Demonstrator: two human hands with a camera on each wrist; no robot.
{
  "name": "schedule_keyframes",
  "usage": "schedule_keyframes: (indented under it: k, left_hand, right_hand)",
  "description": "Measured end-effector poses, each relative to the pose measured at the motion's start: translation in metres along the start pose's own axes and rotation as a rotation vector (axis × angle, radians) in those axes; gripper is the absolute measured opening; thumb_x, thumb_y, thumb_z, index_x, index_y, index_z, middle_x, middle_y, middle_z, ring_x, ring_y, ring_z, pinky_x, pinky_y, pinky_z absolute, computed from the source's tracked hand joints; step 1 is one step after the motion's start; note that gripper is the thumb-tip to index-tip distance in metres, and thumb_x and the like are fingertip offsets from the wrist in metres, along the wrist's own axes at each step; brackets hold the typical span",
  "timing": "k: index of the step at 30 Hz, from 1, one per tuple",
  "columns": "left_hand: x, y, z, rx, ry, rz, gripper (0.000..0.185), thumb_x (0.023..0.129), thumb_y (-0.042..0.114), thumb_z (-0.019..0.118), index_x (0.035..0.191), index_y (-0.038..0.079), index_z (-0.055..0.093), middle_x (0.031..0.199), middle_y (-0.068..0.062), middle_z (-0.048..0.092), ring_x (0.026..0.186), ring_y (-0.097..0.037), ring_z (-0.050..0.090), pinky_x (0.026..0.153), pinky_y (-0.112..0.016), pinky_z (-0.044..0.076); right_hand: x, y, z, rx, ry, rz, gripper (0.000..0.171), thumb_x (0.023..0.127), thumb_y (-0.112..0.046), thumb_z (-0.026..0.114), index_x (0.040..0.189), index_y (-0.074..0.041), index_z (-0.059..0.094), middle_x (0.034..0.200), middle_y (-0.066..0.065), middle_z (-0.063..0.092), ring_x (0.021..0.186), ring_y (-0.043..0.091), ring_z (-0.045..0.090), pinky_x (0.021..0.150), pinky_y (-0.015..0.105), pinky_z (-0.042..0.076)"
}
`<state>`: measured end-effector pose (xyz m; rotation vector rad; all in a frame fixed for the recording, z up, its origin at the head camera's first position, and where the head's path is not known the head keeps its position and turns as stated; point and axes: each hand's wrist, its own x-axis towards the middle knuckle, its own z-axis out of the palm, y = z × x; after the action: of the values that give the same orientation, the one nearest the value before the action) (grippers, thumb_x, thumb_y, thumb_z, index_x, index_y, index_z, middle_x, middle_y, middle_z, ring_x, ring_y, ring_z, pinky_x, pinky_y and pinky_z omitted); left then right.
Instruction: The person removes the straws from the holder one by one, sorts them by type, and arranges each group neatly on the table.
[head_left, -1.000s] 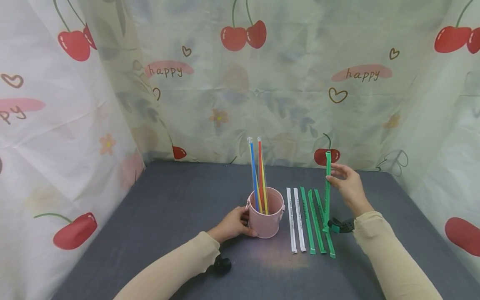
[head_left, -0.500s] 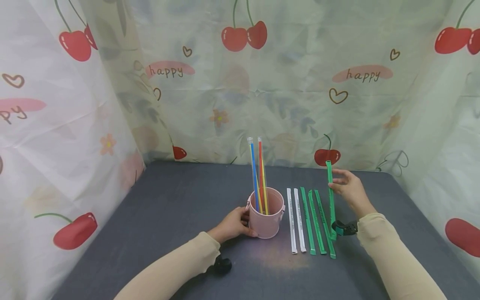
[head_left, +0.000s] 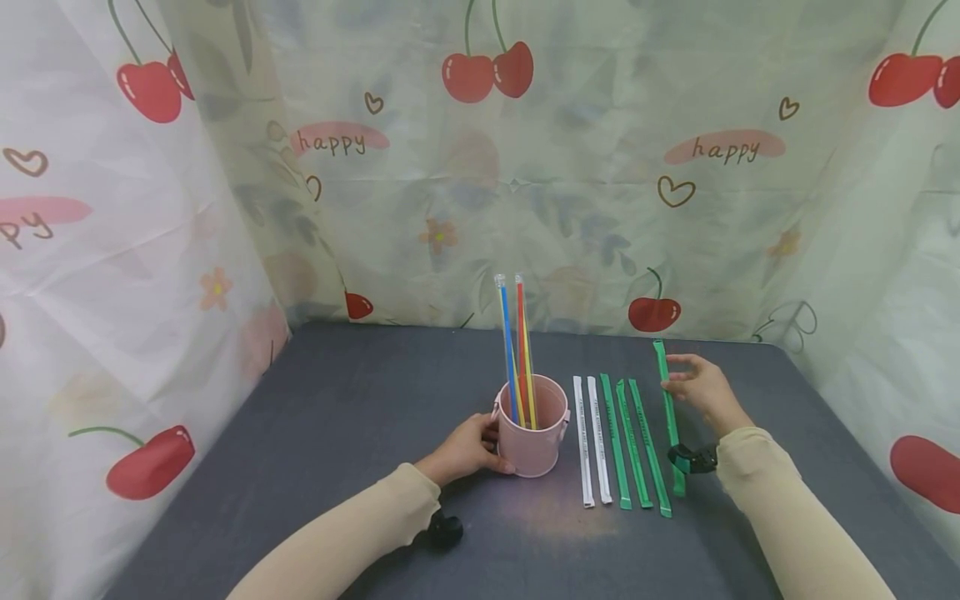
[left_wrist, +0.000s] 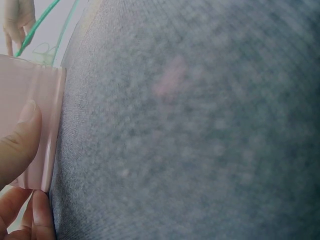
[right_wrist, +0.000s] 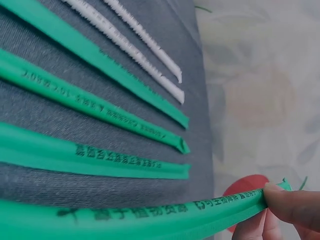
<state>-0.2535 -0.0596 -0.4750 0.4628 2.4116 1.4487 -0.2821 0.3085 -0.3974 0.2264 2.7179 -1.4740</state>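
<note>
While the right hand point(head_left: 701, 390) pinches the far end of a green wrapped straw point(head_left: 669, 415) between thumb and fingertips point(right_wrist: 292, 202), we note that straw lies slanted, its near end down by the wrist at about 5 o'clock from the pink bucket point(head_left: 531, 427), just beside the row on the desk point(head_left: 337, 417). The left hand point(head_left: 465, 450) grasps the bucket's side at its 9 o'clock, thumb pressed on the pink wall in the left wrist view.

Risks, in our judgement: the pinch sits at the very tip, so the long straw may swing or slip out; its loose near end could sweep into the neighbouring green straws point(head_left: 637, 442) and disorder the row. The bucket looks light and carries tall coloured straws point(head_left: 516, 350) leaning at 12 o'clock; a nudge could tip it were the left hand to ease off.

Surroundings: two white wrapped straws point(head_left: 590, 440) lie nearest the bucket, at its 3 o'clock, the green ones beyond. A cherry-printed curtain point(head_left: 600, 167) encloses the desk on three sides. Between the held straw and the bucket stand the five laid straws; nothing else obstructs.
</note>
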Motion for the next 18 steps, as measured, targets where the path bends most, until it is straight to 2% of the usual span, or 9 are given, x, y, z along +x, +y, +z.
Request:
schedule_keyframes:
  k: [5,10,14,18]
  left_hand:
    - [0.001,-0.001,0.000,0.000,0.002,-0.006,0.072,0.070,0.010,0.087,0.133,0.005,0.053,0.118,-0.010,0.060,0.107,-0.024,0.059,0.095,-0.043,0.051]
    - [0.000,0.000,0.000,-0.004,0.005,-0.007,0.071,0.070,0.010,0.087,0.132,0.005,0.053,0.118,-0.011,0.060,0.107,-0.025,0.059,0.095,-0.043,0.051]
    - [-0.002,0.001,-0.001,-0.012,0.005,-0.008,0.071,0.071,0.010,0.086,0.133,0.004,0.052,0.119,-0.012,0.060,0.107,-0.025,0.059,0.095,-0.044,0.051]
    - [-0.002,0.001,0.000,-0.016,0.006,-0.018,0.072,0.071,0.011,0.086,0.134,0.005,0.052,0.119,-0.011,0.060,0.107,-0.025,0.059,0.095,-0.044,0.051]
  right_hand:
    - [0.003,0.007,0.001,-0.008,-0.021,0.037,0.058,0.093,-0.003,0.060,0.145,0.004,0.034,0.132,0.034,0.049,0.083,0.009,0.063,0.090,0.047,0.052]
    - [0.004,0.014,0.002,-0.026,-0.036,0.062,0.058,0.093,-0.003,0.060,0.145,0.003,0.035,0.134,0.034,0.049,0.091,0.019,0.065,0.089,0.047,0.051]
    - [0.004,0.020,0.004,-0.051,-0.058,0.070,0.057,0.093,-0.004,0.059,0.144,0.004,0.036,0.131,0.033,0.051,0.095,0.023,0.064,0.083,0.041,0.053]
    - [0.005,0.025,0.006,-0.062,-0.076,0.073,0.055,0.092,-0.004,0.061,0.142,0.004,0.038,0.125,0.030,0.056,0.091,0.020,0.064,0.075,0.033,0.054]
